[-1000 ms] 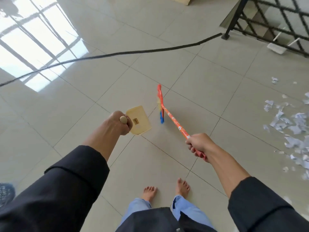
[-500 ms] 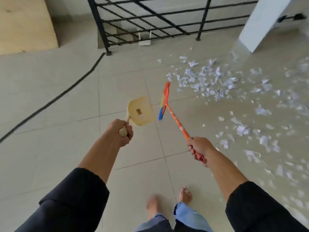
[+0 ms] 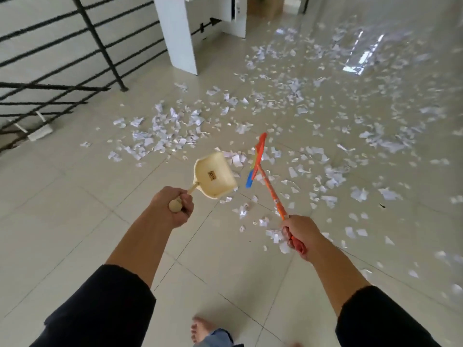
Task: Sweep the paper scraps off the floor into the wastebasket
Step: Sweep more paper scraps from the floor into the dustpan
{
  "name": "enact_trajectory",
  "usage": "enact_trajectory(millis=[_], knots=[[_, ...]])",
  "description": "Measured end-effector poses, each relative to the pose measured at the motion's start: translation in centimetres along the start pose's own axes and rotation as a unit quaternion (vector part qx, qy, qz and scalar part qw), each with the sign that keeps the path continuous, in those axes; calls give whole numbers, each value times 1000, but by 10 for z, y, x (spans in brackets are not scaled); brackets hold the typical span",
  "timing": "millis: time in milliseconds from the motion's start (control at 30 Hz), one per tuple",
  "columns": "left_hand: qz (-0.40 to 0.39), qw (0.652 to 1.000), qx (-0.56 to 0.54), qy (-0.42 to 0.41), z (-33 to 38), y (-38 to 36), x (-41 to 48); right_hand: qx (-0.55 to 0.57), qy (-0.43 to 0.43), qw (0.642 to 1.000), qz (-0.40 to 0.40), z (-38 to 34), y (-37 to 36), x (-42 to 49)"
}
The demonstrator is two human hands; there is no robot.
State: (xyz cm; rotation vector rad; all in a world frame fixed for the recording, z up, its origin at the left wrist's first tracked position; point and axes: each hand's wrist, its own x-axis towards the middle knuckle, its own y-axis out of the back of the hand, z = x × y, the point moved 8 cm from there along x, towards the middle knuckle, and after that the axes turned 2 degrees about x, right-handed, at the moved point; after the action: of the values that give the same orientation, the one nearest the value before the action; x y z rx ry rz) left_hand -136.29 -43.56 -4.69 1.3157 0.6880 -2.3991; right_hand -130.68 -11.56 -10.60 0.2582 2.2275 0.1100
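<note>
Countless paper scraps (image 3: 160, 139) are lying across the pale tiled floor (image 3: 62, 209) in front of us, thickest ahead and to the right, with a few just beside our hands. No wastebasket is showing in our view. We are holding both tools up above the scraps. Our left hand (image 3: 172, 206) is gripping the handle of the cream dustpan (image 3: 215, 177), fingers curled fully round it, with the rounded handle end poking out from the fist; the pan is pointing away from us, its open mouth toward the litter. Our right hand (image 3: 299, 235) is wrapped tightly round the red grip of the broom (image 3: 271, 190), whose orange shaft is slanting forward and left to a red and blue head just beside the dustpan. Further off, a black railing (image 3: 100, 43) is standing at left, a white cabinet (image 3: 179, 33) ahead.
</note>
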Motion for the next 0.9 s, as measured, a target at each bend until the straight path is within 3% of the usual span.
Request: enact_trajectory(millis=[200,600,767,900], knots=[[-59,992,102,35,-114,-152,-6,46,-23,991,123,74,184,-15],[-143,952,244,114,-328,-333,-32,8,-147,928,341,261,416,-80],[-158,935,291,126,-387,-368,-55,46,-229,914,332,332,453,-99],[-153,917,343,136,-421,-385,-64,183,-256,914,254,378,447,-112]])
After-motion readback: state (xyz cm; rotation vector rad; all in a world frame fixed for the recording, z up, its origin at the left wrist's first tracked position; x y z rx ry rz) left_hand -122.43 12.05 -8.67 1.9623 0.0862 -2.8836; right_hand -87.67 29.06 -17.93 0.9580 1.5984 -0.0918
